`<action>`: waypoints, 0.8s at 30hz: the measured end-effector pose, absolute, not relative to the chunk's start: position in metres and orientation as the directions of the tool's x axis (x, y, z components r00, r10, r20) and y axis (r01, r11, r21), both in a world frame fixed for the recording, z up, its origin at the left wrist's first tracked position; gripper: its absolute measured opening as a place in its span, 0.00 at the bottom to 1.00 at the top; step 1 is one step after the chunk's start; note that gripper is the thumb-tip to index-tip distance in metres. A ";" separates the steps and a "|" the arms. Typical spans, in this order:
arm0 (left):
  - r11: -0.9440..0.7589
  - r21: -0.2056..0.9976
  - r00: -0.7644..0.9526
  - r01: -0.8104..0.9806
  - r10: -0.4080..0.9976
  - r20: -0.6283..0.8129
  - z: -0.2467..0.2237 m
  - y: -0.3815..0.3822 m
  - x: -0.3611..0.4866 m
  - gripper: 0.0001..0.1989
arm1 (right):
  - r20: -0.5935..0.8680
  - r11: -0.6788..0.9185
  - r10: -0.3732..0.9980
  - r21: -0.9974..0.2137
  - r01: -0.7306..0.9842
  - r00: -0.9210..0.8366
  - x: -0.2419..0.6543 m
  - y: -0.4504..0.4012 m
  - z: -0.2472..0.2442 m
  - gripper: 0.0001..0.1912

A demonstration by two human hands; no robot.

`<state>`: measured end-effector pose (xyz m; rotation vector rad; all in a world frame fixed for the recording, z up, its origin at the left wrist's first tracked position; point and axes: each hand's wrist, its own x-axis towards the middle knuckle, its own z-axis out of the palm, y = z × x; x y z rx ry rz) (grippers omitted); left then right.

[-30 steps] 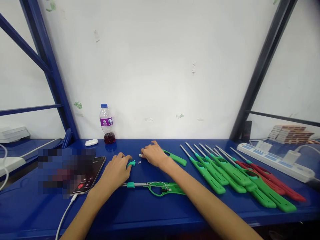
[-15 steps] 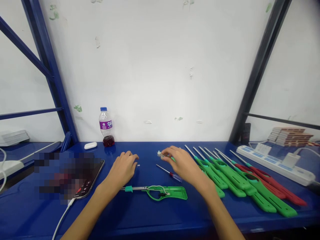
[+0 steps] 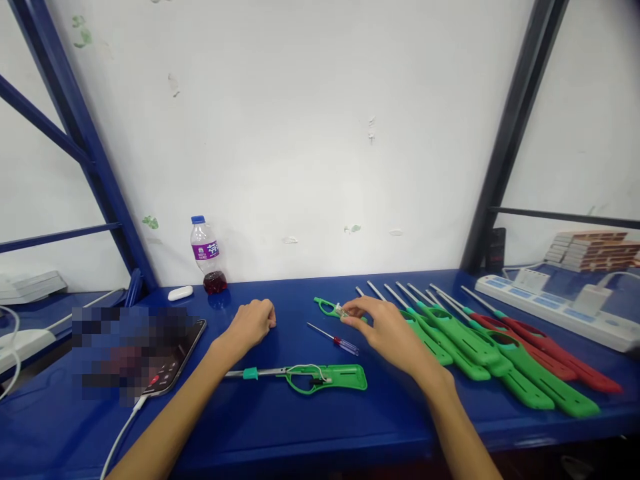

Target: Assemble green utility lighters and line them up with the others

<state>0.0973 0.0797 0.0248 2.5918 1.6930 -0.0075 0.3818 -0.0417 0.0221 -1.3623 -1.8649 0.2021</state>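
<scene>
My right hand (image 3: 387, 327) pinches a small clear part with a white end (image 3: 341, 310), which looks like a lighter's fuel tank, between thumb and fingers. It is held at a loose green casing half (image 3: 324, 305), partly hidden by the fingers. My left hand (image 3: 256, 321) is curled closed low over the table; whatever its fingers hold is hidden. In front of the hands lies an opened green long-necked lighter (image 3: 347, 376), with its metal tube, teal collar and white wire showing. A screwdriver (image 3: 346, 346) with a purple handle rests between it and the casing half.
Several green lighters (image 3: 465, 340) and red lighters (image 3: 550, 353) lie to the right, before a white power strip (image 3: 555, 313). Left are a phone (image 3: 173, 363) on a cable, a white earbud case (image 3: 181, 293) and a bottle (image 3: 206, 257). The wall stands behind the blue table (image 3: 300, 440).
My right hand has moved slightly right with the clear part, and the green casing half now shows. My left fingers have curled shut, and the small white bit beside them is out of sight.
</scene>
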 end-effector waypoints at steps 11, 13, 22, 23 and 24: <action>-0.502 0.090 0.480 0.860 0.857 0.187 0.026 0.069 0.098 0.17 | 0.453 0.392 0.881 -0.542 0.744 -0.134 0.370 -0.043 0.023 0.06; -0.526 0.151 0.479 0.837 0.837 0.263 0.027 0.058 0.094 0.13 | 0.437 0.393 0.887 -0.539 0.745 -0.151 0.365 -0.045 0.023 0.06; -0.621 0.456 0.384 0.637 0.769 0.511 0.006 -0.015 0.081 0.11 | 0.413 0.443 0.878 -0.513 0.735 -0.241 0.325 -0.048 0.025 0.05; -0.621 0.488 0.362 0.614 0.770 0.525 0.006 -0.020 0.081 0.10 | 0.417 0.458 0.872 -0.510 0.728 -0.257 0.320 -0.049 0.024 0.05; -0.616 0.537 0.333 0.576 0.777 0.534 0.005 -0.023 0.080 0.10 | 0.422 0.476 0.864 -0.505 0.720 -0.275 0.316 -0.050 0.023 0.05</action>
